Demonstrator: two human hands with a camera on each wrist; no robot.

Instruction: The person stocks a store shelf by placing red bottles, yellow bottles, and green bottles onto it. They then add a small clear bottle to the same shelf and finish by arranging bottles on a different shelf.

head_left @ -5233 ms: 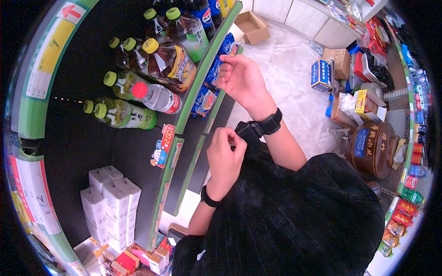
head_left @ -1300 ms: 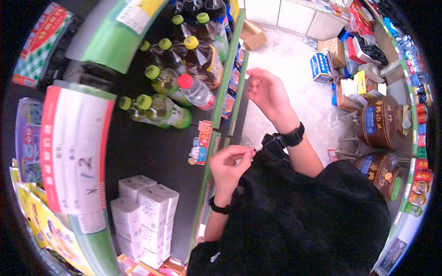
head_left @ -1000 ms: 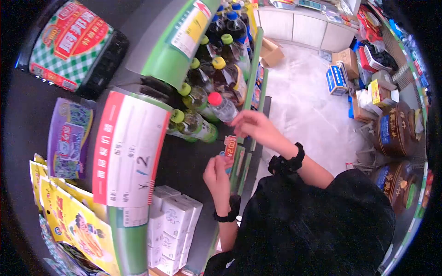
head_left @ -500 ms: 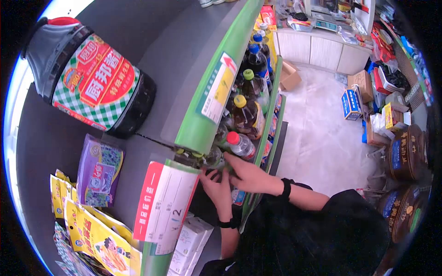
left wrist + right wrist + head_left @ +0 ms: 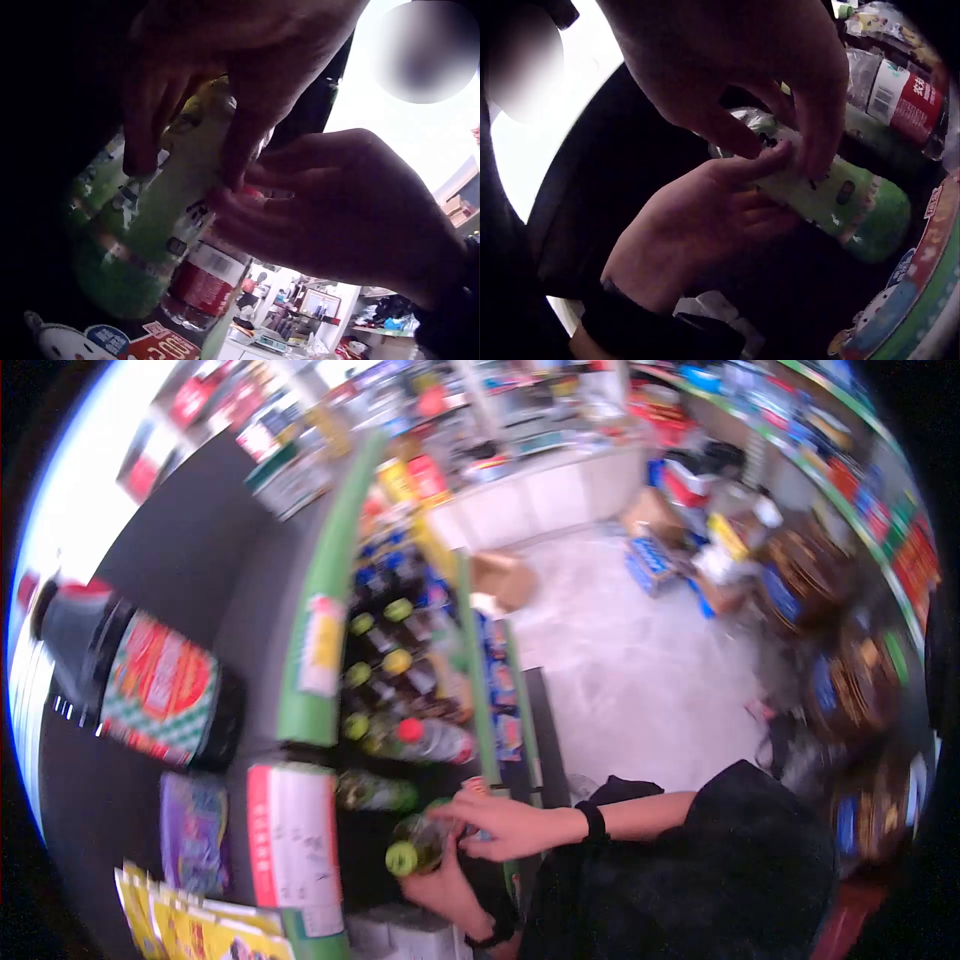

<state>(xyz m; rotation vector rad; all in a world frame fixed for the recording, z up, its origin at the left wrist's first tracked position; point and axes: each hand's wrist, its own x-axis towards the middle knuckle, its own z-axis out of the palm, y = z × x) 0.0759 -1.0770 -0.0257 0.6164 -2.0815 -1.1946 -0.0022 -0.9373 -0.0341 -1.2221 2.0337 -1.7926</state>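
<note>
A green tea bottle (image 5: 428,838) with a lime-green cap lies tilted between both hands at the shelf, its cap toward the left and front. My left hand (image 5: 450,895) grips it from below; in the left wrist view its thumb and fingers straddle the pale label. From above, my right hand (image 5: 510,828) pinches the bottle with curled fingers and thumb, as the right wrist view shows. A second green tea bottle (image 5: 380,792) stays on the shelf just behind. Beyond it is a clear bottle with a red cap (image 5: 440,742).
Several dark drinks (image 5: 410,670) stand further back. A green shelf edge with a large price card (image 5: 300,850) overhangs at left. Above are a large dark sauce bottle (image 5: 160,690) and a purple pack (image 5: 195,830). White paper packs (image 5: 410,935) sit below the hands.
Both hands have come from in front of the body into the shelf and taken hold of a green tea bottle, which has shifted forward from its neighbour. The head view has swung around.
</note>
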